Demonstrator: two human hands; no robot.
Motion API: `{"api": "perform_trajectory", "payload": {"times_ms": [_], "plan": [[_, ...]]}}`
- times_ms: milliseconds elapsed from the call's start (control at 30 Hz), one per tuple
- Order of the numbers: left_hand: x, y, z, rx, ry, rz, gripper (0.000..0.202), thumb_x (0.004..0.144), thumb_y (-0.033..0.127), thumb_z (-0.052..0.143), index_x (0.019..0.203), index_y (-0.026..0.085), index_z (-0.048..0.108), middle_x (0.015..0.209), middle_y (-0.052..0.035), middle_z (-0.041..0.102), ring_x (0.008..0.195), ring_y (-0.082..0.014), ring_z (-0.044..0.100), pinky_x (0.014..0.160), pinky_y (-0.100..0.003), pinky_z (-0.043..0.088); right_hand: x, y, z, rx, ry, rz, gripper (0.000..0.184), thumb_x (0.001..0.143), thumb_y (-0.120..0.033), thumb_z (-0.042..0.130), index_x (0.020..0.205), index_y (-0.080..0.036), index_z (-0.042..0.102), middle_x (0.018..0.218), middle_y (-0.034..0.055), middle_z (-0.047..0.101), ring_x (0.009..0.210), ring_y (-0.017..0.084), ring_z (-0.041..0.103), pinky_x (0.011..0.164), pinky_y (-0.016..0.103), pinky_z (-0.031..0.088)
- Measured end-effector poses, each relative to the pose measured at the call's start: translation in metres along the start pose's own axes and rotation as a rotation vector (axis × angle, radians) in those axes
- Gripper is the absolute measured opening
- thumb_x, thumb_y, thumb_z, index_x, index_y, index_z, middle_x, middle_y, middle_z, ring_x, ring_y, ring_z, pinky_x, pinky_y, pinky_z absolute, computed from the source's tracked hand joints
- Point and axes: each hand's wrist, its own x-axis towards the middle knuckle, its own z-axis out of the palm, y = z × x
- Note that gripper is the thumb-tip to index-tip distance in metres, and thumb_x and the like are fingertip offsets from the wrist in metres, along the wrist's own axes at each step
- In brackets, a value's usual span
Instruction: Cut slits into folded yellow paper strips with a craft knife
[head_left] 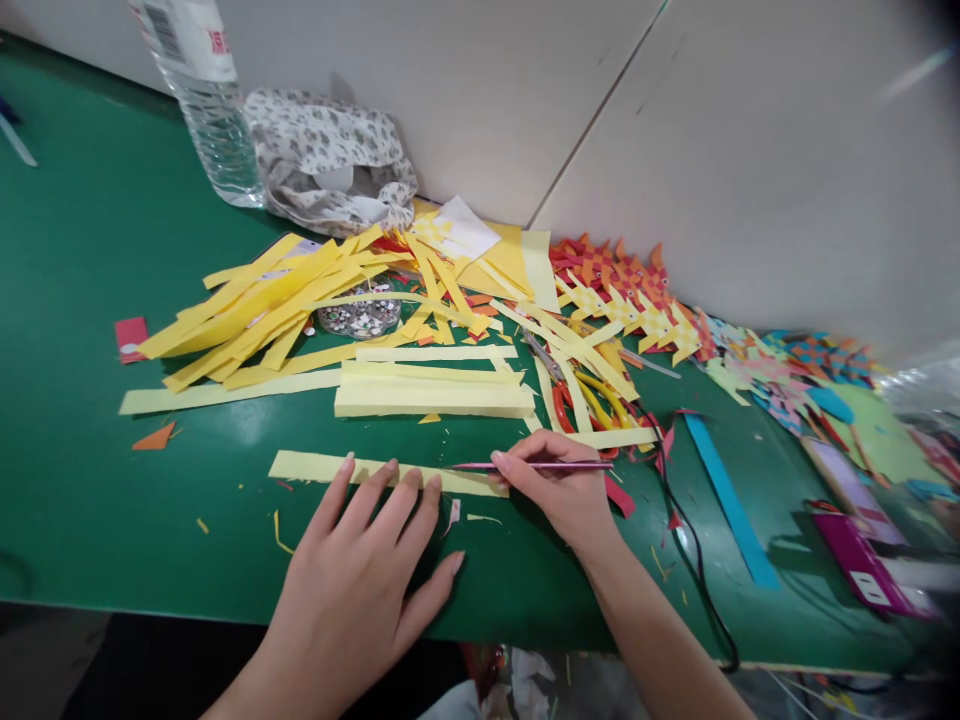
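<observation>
A pale yellow paper strip [315, 467] lies flat on the green table in front of me. My left hand [360, 560] presses down on it with outstretched fingertips, thumb held apart. In my right hand [562, 485], pinched between thumb and fingers, is a slim purple pointed tool [555, 465]; its exact kind is unclear. The tool's tip points left over the strip, near my left index finger. The strip's right end reaches under my right hand. Just beyond lies a wider folded piece of pale yellow paper [435, 395].
Yellow paper strips [300, 290] pile up behind, around a container of small beads [360, 312]. Pliers with red handles [551, 370] lie among strips. A water bottle [217, 130] and patterned cloth pouch [330, 160] stand by the wall. A black cable [697, 560] crosses the right side.
</observation>
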Motion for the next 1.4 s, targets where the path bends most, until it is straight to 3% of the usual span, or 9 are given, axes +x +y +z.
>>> {"api": "perform_trajectory", "payload": {"times_ms": [300,533,767,1200,1400], "plan": [[-0.0015,0.0007,0.0000,0.017,0.030,0.007,0.041,0.095,0.041,0.042,0.110,0.016,0.070,0.106,-0.0081,0.072,0.103,-0.0294,0.061,0.106,-0.048,0.030,-0.0005,0.0007,-0.0002,0.063,-0.024,0.009,0.018,0.073,-0.031,0.080,0.064,-0.020,0.069,0.060,0.0017,0.074,0.054,0.014,0.067,0.054,0.023,0.052],[-0.0022,-0.0003,0.0003,0.016,0.022,0.006,0.042,0.095,0.042,0.041,0.112,0.016,0.070,0.108,-0.0078,0.071,0.104,-0.0293,0.061,0.106,-0.048,0.031,0.0026,0.0074,-0.0016,0.241,0.006,0.000,0.020,0.074,-0.029,0.079,0.061,-0.020,0.067,0.054,-0.0012,0.071,0.047,0.011,0.065,0.050,0.020,0.055],[-0.0015,-0.0001,-0.0013,0.013,0.007,0.003,0.040,0.096,0.042,0.040,0.120,0.026,0.067,0.106,-0.0051,0.071,0.103,-0.0281,0.061,0.104,-0.049,0.032,0.0021,0.0083,-0.0030,0.202,0.015,-0.007,0.021,0.074,-0.028,0.079,0.061,-0.019,0.066,0.053,-0.0011,0.070,0.046,0.010,0.064,0.049,0.018,0.053],[-0.0015,-0.0009,-0.0008,0.009,0.005,0.002,0.040,0.095,0.042,0.041,0.120,0.026,0.068,0.106,-0.0053,0.071,0.103,-0.0283,0.061,0.104,-0.050,0.033,0.0011,0.0079,-0.0030,0.157,0.002,-0.016,0.021,0.073,-0.026,0.079,0.061,-0.019,0.064,0.054,-0.0015,0.069,0.048,0.011,0.064,0.051,0.020,0.051],[-0.0010,-0.0004,-0.0013,0.004,0.011,0.001,0.040,0.096,0.042,0.040,0.119,0.026,0.068,0.105,-0.0055,0.071,0.102,-0.0286,0.061,0.103,-0.051,0.034,-0.0002,0.0094,-0.0058,0.068,-0.029,-0.091,0.022,0.077,-0.027,0.076,0.061,-0.020,0.062,0.054,-0.0015,0.065,0.049,0.012,0.058,0.049,0.023,0.044]]}}
